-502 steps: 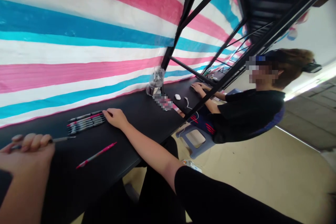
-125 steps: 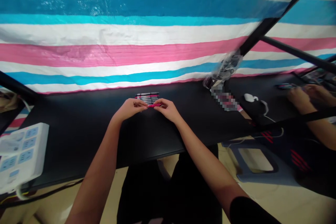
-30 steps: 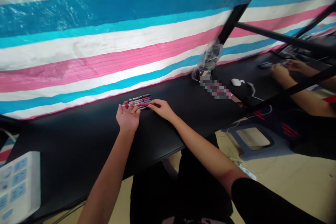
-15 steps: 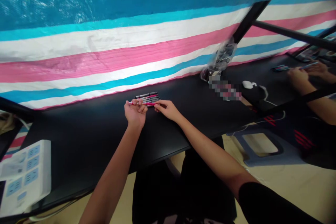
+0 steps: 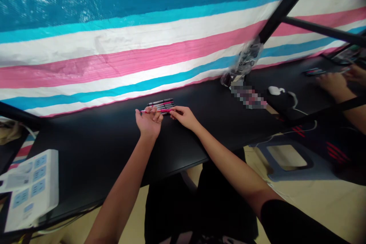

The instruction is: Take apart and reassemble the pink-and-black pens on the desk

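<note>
A row of several pens [image 5: 161,103], grey and pink, lies side by side on the black table [image 5: 94,148] near the striped tarpaulin. My left hand [image 5: 148,122] is turned palm up just in front of the row, its fingers curled round a pink pen [image 5: 160,110] that lies across the fingertips. My right hand [image 5: 184,116] rests on the table at the right end of the row, its fingers pinching the same pink pen's right end.
A white power strip [image 5: 28,188] sits at the table's left front edge. A clear plastic bag [image 5: 243,63] hangs by a black frame post. To the right lie a white earbud case [image 5: 275,90] and a co-worker's hands [image 5: 333,82] over more pens. A grey stool [image 5: 286,158] stands below.
My left hand has opened slightly and rolled further palm up with the pink pen, and my right hand has stayed at the pen's right end. The camera has shifted a little.
</note>
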### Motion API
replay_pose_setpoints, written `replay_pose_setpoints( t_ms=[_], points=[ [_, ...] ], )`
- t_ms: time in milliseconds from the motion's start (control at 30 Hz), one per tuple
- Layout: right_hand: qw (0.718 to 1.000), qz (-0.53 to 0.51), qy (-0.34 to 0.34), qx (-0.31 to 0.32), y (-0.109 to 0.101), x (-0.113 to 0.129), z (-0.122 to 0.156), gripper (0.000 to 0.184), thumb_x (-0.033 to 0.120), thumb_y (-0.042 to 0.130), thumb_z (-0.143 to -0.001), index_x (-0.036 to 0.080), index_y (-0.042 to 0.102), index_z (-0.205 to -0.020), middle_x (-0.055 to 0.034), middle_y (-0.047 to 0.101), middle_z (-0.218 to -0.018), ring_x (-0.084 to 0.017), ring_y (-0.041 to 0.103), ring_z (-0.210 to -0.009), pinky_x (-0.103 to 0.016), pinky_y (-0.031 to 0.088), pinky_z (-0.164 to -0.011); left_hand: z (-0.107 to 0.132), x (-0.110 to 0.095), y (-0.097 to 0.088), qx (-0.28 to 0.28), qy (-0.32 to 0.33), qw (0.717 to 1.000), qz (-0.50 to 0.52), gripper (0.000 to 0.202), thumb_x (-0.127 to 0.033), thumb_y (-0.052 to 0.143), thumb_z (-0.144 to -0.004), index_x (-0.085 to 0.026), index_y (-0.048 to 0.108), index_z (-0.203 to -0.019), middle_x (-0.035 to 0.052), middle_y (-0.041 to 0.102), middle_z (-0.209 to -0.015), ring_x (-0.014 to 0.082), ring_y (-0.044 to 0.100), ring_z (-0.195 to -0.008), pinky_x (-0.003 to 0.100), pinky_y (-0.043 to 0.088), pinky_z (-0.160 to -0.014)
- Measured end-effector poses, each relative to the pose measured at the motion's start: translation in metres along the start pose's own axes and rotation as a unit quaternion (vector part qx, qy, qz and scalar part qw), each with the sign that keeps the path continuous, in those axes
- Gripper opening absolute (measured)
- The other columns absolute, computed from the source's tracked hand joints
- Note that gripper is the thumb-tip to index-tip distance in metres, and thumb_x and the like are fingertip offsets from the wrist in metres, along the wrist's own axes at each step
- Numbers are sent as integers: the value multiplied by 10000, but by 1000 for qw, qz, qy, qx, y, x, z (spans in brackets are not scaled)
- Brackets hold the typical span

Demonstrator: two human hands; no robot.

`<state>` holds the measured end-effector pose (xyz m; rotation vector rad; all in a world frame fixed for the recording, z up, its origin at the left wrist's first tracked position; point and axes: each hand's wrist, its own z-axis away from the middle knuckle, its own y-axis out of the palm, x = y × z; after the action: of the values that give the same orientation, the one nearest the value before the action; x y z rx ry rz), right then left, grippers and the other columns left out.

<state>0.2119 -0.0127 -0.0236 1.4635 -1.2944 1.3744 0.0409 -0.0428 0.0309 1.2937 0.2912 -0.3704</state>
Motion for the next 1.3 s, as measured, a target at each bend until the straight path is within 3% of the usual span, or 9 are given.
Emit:
replay_pose_setpoints(
  t_ms=[333, 567, 800, 967, 1133, 1300],
  points=[
    [999, -11, 16, 45, -2, 9, 1, 513, 667, 614, -888, 166, 703, -821, -15, 643, -624, -128, 547, -522, -268, 445, -549, 1, 3, -2, 15, -14, 1000, 9, 509, -524, 178, -1062, -208, 407, -735, 10, 461, -684, 105, 327, -441, 255, 289, -441],
    [996, -89, 2, 25, 1, 6, 0, 455, 612, 769, -780, 171, 686, -858, -14, 675, -675, -137, 594, -581, -294, 499, -622, 0, 3, -3, 8, -14, 1000, 6, 530, -556, 192, -1060, -202, 424, -741, 15, 472, -702, 101, 329, -454, 251, 294, -448],
    [996, -82, 10, 20, -1, 6, 0, 439, 598, 762, -794, 171, 688, -863, -1, 647, -643, -129, 567, -554, -288, 479, -598, 2, 2, 1, 11, -14, 1000, 5, 452, -424, 219, -1066, -197, 419, -730, 9, 458, -703, 95, 332, -461, 239, 302, -464],
    [996, -86, 10, 21, 0, 5, -1, 442, 601, 769, -783, 175, 693, -873, -10, 669, -669, -137, 587, -571, -299, 503, -615, 3, 2, 1, 16, -10, 1000, 6, 500, -490, 196, -1060, -200, 426, -725, 15, 455, -705, 100, 322, -460, 247, 297, -455],
    [996, -93, 7, 15, 1, 3, -2, 427, 578, 787, -775, 174, 695, -876, -32, 709, -718, -153, 633, -618, -320, 541, -670, 2, 3, 1, 6, -10, 1000, 13, 457, -419, 200, -1074, -199, 417, -738, 5, 444, -700, 98, 325, -457, 239, 299, -456],
    [994, -105, -1, 8, 0, 2, -2, 427, 567, 808, -767, 173, 706, -895, -49, 742, -761, -172, 676, -678, -343, 565, -729, 2, 5, -1, 14, -12, 1000, 22, 500, -510, 186, -1072, -204, 416, -751, 10, 459, -709, 104, 340, -467, 249, 306, -454]
  ],
)
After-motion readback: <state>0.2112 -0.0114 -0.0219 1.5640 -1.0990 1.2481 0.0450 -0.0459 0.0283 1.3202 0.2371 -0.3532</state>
